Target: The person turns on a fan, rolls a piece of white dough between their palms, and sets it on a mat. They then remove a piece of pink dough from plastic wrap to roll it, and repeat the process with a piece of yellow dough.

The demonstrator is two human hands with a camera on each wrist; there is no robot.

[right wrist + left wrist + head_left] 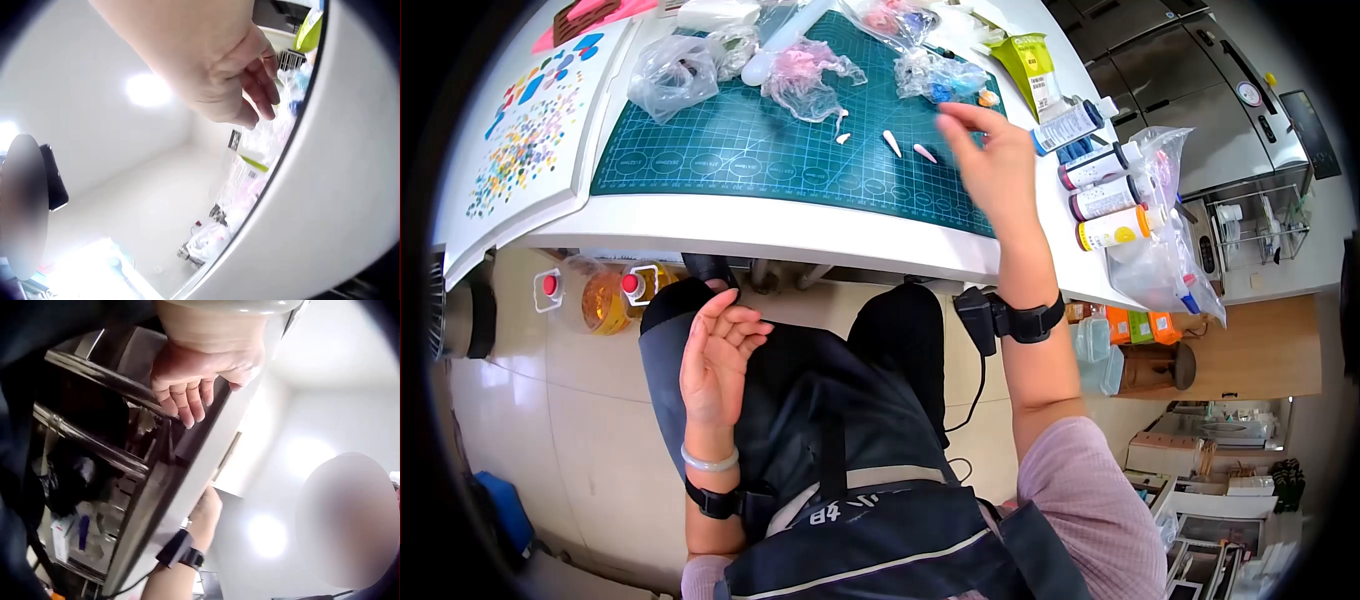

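Note:
My right hand (997,170) hovers over the right side of a green cutting mat (730,160), its fingers loosely bent and nothing visible between them. To its left on the mat lie two slim, pale pink cone-shaped pieces (891,143) and a smaller whitish piece (843,138). Beyond them sits a pink lump in crumpled clear plastic (805,72). Another plastic wrap with blue inside (940,78) is close past the right fingertips. Held above the lap, palm up, my left hand (718,360) has relaxed, half-bent fingers and is empty.
Several small bottles (1112,229) line the table's right edge beside a clear plastic bag (1165,260). A green packet (1028,70) stands behind them. At left, a white board (530,130) carries many small coloured pieces. Oil jugs (605,300) stand on the floor below.

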